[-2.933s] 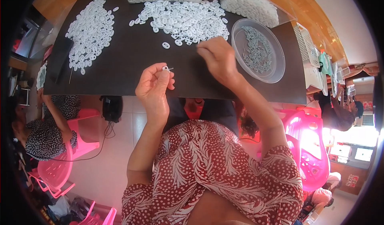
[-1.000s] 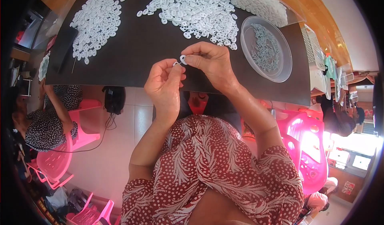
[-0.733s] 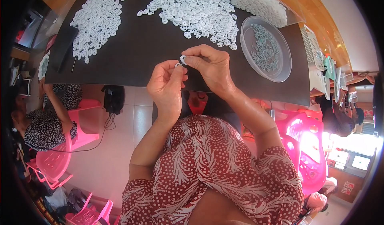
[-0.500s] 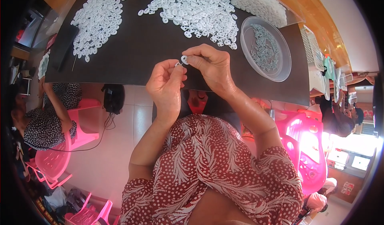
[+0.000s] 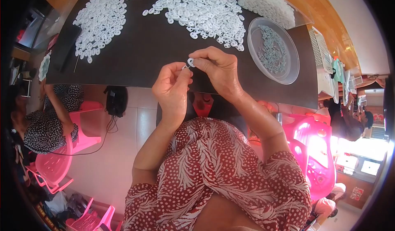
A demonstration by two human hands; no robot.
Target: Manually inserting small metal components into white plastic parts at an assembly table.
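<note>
Over the table's near edge my two hands meet, fingertips almost touching. My right hand [image 5: 218,68] pinches a small white oval plastic piece with holes [image 5: 191,62] between thumb and forefinger. A second small white piece [image 5: 184,67] sits in the closed fingertips of my left hand [image 5: 172,85]. Something thin and dark shows between the two pieces, too small to name. Beyond my hands lies a wide heap of like white pieces [image 5: 205,15]. To the right stands a round clear tub [image 5: 295,68] holding small grey-green screw-like parts [image 5: 272,50].
Another pile of white pieces [image 5: 101,23] spreads at the table's left, beside a black strip [image 5: 70,50] and a thin rod [image 5: 76,64]. Filled clear boxes [image 5: 267,3] line the back. A person in patterned clothes [image 5: 49,128] sits left by pink chairs [image 5: 55,165].
Both hands have shifted very slightly to the right, still pinching the same white pieces. Nothing else on the table has visibly moved.
</note>
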